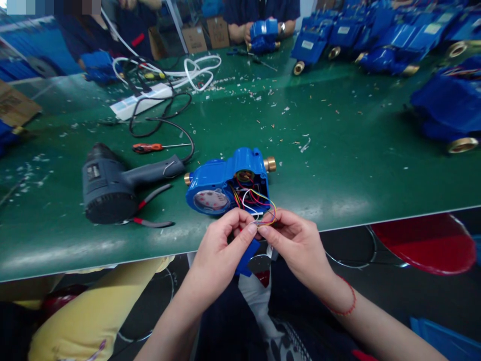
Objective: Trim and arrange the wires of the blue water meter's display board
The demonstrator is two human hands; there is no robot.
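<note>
A blue water meter (208,173) with brass end fittings lies at the table's front edge, its round dial facing up and its wiring compartment uncovered. Thin coloured wires (273,204) loop out of that compartment toward me. My left hand (229,238) pinches wire ends between thumb and forefinger. Fingertip to fingertip with it, my right hand (291,235) pinches the same wires. The exact joint between the fingertips is too small to make out. Below the hands hangs a blue plastic piece (246,258), partly hidden.
A heat gun (108,185) lies left of the meter, with grey-handled pliers (154,223) partly under it and an orange screwdriver (148,148) behind. A power strip (141,103) with tangled cords sits farther back. More blue meters (447,103) stand right. Co-workers sit opposite, one holding a meter (263,36).
</note>
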